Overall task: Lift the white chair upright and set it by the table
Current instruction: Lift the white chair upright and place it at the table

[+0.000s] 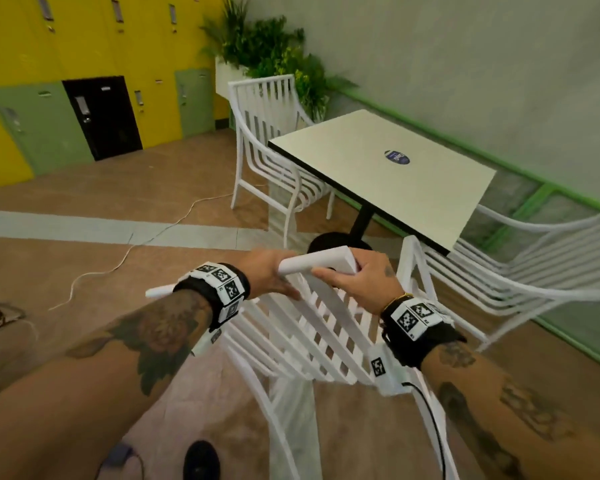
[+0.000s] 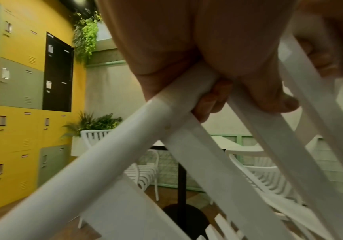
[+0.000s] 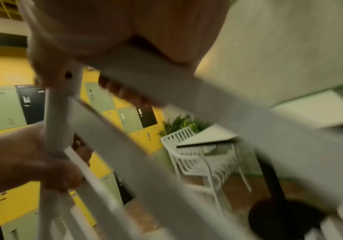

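Observation:
The white slatted chair [image 1: 312, 337] stands tilted in front of me, its backrest top rail [image 1: 317, 263] up near my hands. My left hand [image 1: 269, 275] grips that rail on its left part; the left wrist view shows fingers [image 2: 213, 100] curled round the tube [image 2: 125, 136]. My right hand [image 1: 359, 278] grips the rail's right corner, with its fingers [image 3: 125, 94] wrapped under the bar [image 3: 145, 76]. The cream square table [image 1: 381, 174] on a black pedestal stands just beyond the chair.
Two more white chairs stand at the table, one on the far left side [image 1: 267, 143] and one on the right [image 1: 534, 271]. A white cable [image 1: 129, 247] trails over the brown floor on the left. Yellow and green lockers [image 1: 84, 64] and a planter [image 1: 271, 53] line the back.

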The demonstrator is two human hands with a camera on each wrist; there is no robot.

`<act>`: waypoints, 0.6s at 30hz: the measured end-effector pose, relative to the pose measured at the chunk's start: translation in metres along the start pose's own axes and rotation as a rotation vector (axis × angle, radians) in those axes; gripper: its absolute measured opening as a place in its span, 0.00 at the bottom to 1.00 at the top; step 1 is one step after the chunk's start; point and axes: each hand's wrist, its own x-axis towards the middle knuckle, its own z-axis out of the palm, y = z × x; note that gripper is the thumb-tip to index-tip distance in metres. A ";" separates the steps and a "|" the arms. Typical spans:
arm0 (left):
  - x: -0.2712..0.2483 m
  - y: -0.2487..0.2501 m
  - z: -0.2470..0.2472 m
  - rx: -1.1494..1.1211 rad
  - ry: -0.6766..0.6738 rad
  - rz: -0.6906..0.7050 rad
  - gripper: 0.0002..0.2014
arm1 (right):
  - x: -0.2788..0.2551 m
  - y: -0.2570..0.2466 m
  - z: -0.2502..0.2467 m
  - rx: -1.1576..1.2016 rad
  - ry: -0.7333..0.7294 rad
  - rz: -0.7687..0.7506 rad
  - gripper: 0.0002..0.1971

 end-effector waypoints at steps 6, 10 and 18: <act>-0.010 0.068 0.045 0.185 -0.060 0.039 0.24 | -0.037 -0.036 -0.058 -0.616 -0.416 0.149 0.15; -0.006 0.093 0.075 0.292 -0.111 0.133 0.27 | -0.065 -0.033 -0.048 -1.044 -0.452 0.100 0.14; 0.020 0.044 0.064 0.369 -0.167 0.150 0.23 | -0.093 0.010 -0.063 -1.062 -0.372 0.034 0.13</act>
